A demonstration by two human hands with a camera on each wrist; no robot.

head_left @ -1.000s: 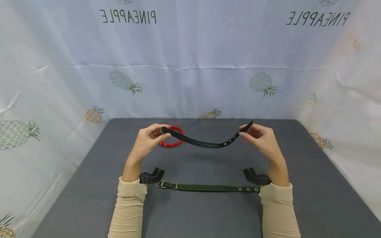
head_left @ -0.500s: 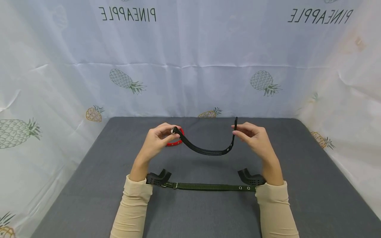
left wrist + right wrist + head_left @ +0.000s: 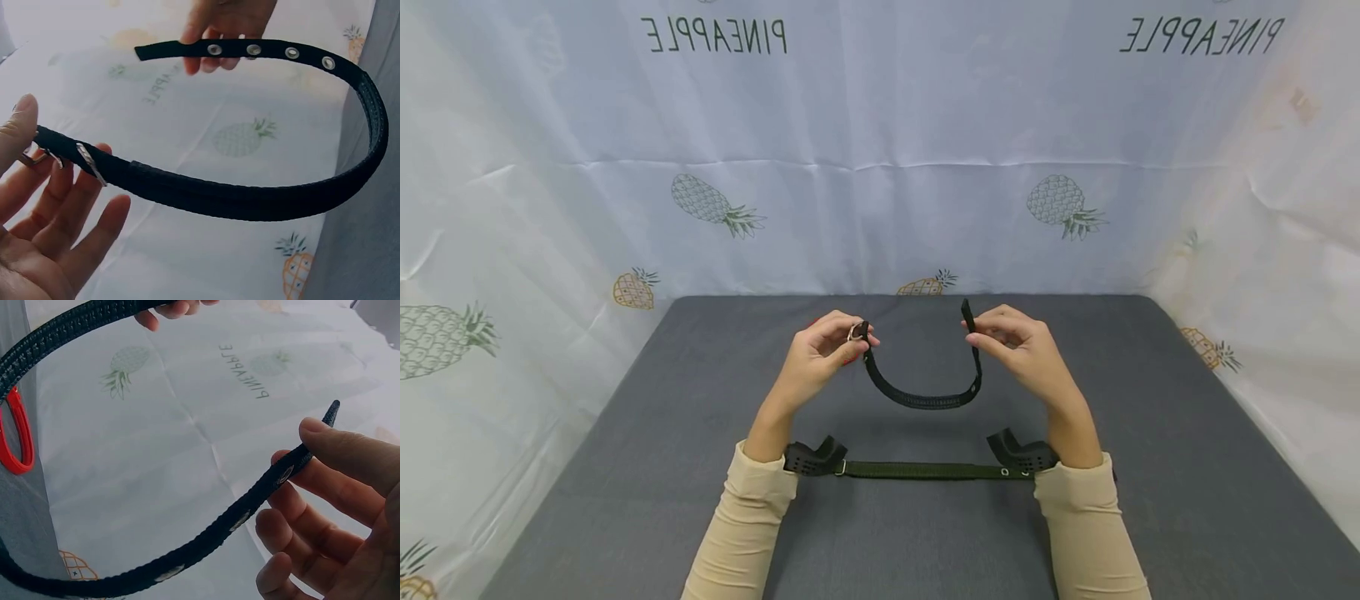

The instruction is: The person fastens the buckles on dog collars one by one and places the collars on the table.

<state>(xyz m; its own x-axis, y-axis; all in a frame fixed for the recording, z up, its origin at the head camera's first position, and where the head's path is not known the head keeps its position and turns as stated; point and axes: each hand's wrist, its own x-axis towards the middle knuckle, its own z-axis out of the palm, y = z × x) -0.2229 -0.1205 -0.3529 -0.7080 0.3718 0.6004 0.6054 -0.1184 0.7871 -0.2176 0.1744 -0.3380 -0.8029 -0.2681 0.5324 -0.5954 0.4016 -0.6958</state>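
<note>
A black collar (image 3: 925, 402) hangs in a U above the table between both hands. My left hand (image 3: 816, 354) pinches its buckle end; a metal loop (image 3: 92, 164) and part of the buckle show there in the left wrist view. With thumb and fingertips, my right hand (image 3: 1022, 346) pinches the other end, whose tip sticks up past the fingers. Metal eyelets (image 3: 253, 51) line that end. On the table, a dark green collar (image 3: 925, 471) lies stretched out below the hands, its ends partly hidden by the wrists. A red collar (image 3: 17, 437) sits mostly hidden behind my left hand in the head view.
The grey table (image 3: 895, 542) runs back to a white curtain (image 3: 880, 225) printed with pineapples, which also encloses both sides. Black wrist mounts (image 3: 815, 456) stick inward from both wrists over the green collar.
Both hands have moved toward each other, so the black collar has gone from a shallow sag to a deep U. My left hand now covers most of the red collar.
</note>
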